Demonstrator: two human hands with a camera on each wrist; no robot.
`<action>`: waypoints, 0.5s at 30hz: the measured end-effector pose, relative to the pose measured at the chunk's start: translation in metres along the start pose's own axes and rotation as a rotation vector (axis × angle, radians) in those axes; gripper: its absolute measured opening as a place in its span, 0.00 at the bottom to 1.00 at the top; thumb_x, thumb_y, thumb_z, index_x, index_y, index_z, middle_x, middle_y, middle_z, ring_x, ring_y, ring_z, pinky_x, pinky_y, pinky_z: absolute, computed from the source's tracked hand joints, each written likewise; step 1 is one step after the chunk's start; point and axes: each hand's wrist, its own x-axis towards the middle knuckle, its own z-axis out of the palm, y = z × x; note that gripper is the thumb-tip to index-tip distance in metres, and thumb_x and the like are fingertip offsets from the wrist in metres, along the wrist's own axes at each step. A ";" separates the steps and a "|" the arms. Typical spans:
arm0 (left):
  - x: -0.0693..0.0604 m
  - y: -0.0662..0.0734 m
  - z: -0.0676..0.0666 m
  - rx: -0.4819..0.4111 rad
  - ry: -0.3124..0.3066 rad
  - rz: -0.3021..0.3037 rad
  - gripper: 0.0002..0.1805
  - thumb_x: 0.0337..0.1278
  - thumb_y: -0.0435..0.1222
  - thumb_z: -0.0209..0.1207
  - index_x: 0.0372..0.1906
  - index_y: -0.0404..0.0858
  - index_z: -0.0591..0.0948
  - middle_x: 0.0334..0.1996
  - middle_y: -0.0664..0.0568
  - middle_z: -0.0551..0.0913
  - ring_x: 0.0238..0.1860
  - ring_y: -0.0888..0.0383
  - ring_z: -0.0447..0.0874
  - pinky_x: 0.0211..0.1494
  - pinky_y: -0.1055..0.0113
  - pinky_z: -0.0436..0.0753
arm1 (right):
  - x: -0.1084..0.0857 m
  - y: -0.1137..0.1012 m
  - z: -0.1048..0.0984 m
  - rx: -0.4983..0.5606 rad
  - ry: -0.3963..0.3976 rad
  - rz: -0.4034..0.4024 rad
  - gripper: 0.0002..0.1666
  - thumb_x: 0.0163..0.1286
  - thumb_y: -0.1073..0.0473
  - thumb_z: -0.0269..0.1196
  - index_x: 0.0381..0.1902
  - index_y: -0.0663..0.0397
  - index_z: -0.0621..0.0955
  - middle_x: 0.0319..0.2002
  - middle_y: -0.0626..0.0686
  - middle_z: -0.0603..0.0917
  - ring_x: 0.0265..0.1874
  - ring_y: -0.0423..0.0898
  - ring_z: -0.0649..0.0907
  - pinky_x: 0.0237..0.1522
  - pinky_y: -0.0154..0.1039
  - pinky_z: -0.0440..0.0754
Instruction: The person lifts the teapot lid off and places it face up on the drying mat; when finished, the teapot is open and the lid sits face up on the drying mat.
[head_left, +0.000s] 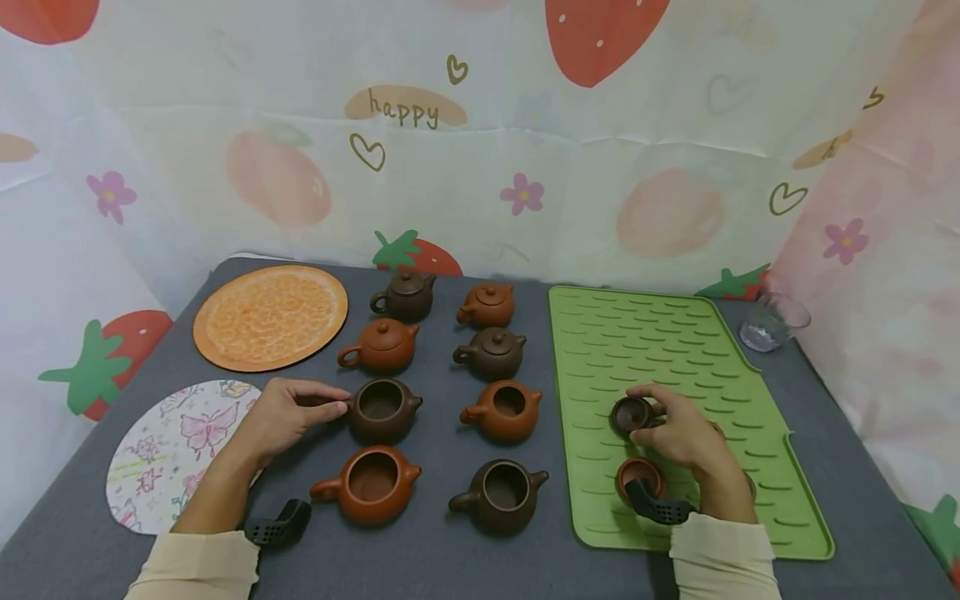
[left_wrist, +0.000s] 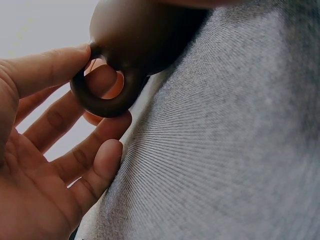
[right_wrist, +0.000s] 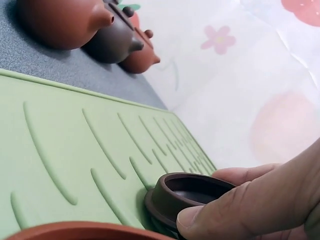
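My left hand (head_left: 288, 421) pinches the handle (left_wrist: 107, 107) of a lidless dark brown teapot (head_left: 381, 425), which stands upright on the grey cloth. On the green mat (head_left: 600, 517), my right hand (head_left: 678, 429) holds a small dark brown lid (head_left: 630, 415) between thumb and fingers, its hollow side up. In the right wrist view the lid (right_wrist: 172, 197) is at or just over the mat; whether it touches cannot be told. A reddish lid (head_left: 640, 479) lies nearer the front, and other lids are partly hidden behind the right hand.
Lidless teapots, orange (head_left: 375, 492), orange (head_left: 510, 417) and dark (head_left: 498, 504), stand around the middle. Several lidded teapots, one dark (head_left: 408, 296), are behind them. An orange round mat (head_left: 270, 317) and patterned round mat (head_left: 150, 467) lie left. A glass (head_left: 772, 323) stands back right.
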 end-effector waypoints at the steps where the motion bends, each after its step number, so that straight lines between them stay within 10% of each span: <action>1: 0.000 0.000 0.000 0.000 0.000 0.000 0.14 0.56 0.38 0.68 0.45 0.35 0.87 0.41 0.47 0.86 0.45 0.57 0.79 0.41 0.70 0.75 | 0.000 0.000 0.000 -0.002 -0.001 0.001 0.34 0.61 0.73 0.65 0.65 0.65 0.68 0.45 0.65 0.76 0.36 0.52 0.78 0.32 0.45 0.74; 15: 0.001 0.000 0.000 -0.007 0.002 0.008 0.14 0.56 0.38 0.68 0.44 0.34 0.87 0.41 0.46 0.86 0.43 0.58 0.80 0.39 0.70 0.76 | -0.002 0.000 -0.004 -0.015 0.001 0.051 0.37 0.63 0.65 0.66 0.68 0.62 0.66 0.54 0.71 0.70 0.37 0.53 0.77 0.35 0.46 0.74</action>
